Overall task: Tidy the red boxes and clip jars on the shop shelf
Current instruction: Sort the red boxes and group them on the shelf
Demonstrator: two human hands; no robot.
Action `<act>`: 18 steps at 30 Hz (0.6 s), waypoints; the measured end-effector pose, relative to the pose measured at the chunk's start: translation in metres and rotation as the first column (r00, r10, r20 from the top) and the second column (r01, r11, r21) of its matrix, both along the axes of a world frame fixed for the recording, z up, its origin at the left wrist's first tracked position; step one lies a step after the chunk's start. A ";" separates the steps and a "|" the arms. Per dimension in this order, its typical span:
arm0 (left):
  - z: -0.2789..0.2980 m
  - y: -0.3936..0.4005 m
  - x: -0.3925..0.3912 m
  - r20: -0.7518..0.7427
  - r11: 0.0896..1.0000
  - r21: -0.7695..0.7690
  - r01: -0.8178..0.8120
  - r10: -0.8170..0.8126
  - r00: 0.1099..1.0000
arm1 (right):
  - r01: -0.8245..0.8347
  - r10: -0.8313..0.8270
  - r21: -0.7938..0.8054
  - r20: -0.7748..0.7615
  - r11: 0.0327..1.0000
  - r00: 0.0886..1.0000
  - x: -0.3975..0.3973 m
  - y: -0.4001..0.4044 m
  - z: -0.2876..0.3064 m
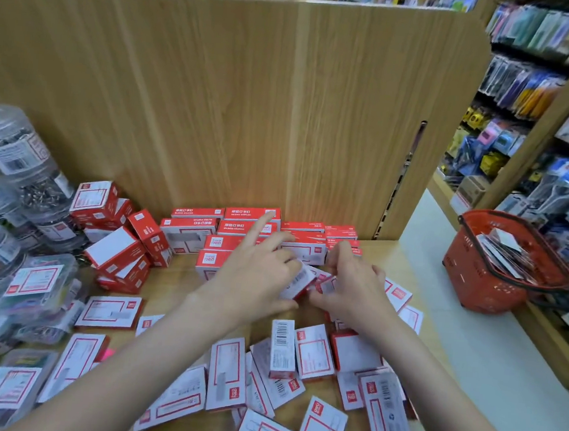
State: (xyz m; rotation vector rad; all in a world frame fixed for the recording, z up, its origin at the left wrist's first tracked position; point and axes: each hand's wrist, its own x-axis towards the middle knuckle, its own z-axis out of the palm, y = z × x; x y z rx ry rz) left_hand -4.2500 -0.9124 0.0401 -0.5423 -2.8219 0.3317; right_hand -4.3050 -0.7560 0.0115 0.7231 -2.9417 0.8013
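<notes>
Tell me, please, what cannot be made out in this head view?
- Small red-and-white box, head view: left hand and right hand cover most of it.
- Clear plastic clip jars: cut by left edge, blurred.
- Red plastic basket: contents too blurred.

Both hands are on one small red box point(297, 282) mid-shelf: left hand point(257, 278) grips it, index finger sticking out, right hand point(349, 286) pinches its other end. Loose boxes point(228, 372) everywhere, clip jars point(8, 170) stacked left, red basket point(499, 265) right.
</notes>
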 end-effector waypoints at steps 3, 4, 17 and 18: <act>-0.005 0.010 0.000 -0.011 1.000 -0.012 -0.020 0.020 1.000 | -0.078 0.091 -0.229 0.046 0.970 0.995 -0.003 0.008 0.000; -0.007 0.011 0.001 -0.010 0.999 -0.011 -0.033 0.033 0.999 | -0.098 0.116 -0.283 0.050 0.954 0.992 -0.003 0.009 0.000; -0.012 0.007 -0.012 -0.182 0.973 0.226 -0.056 0.098 0.978 | 0.171 0.095 -0.696 0.326 0.697 0.941 -0.025 0.041 0.029; -0.014 0.009 -0.014 -0.184 0.975 0.217 -0.049 0.090 0.979 | 0.178 0.087 -0.695 0.328 0.696 0.941 -0.025 0.043 0.028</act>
